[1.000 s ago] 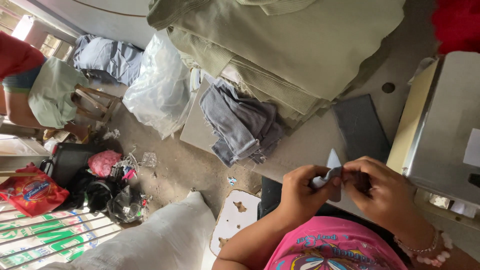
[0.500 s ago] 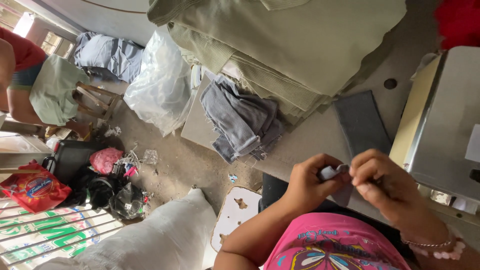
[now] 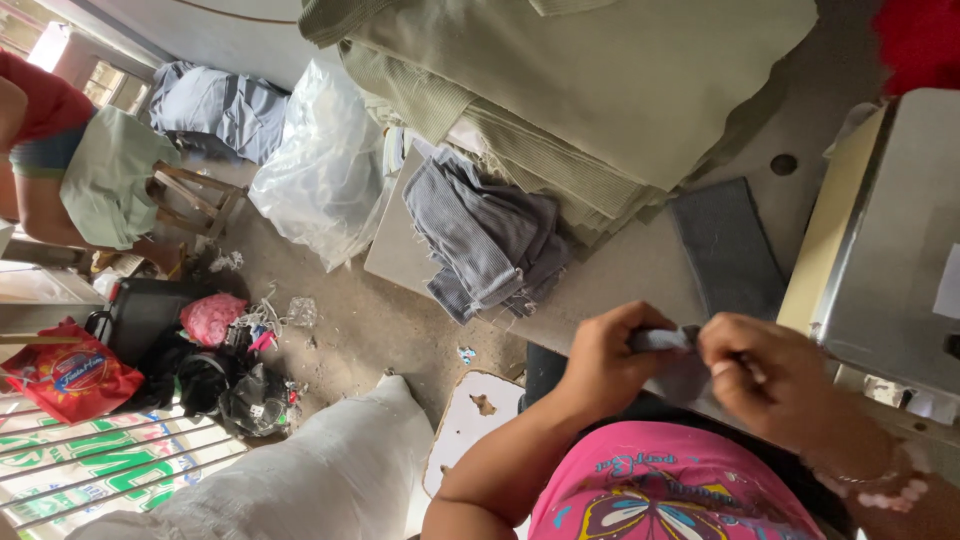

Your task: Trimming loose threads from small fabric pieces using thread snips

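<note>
Your left hand (image 3: 605, 365) and right hand (image 3: 765, 375) are both pinched shut on that small grey cloth piece (image 3: 665, 340) at six o'clock of the table (image 3: 640, 270): soft, light, floppy, so grip its edges.

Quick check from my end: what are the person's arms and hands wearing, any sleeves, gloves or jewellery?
No gloves: the left hand and right hand are bare, and both forearms are uncovered. A pale beaded bracelet circles the right wrist. The pink top carries a butterfly print.
</note>
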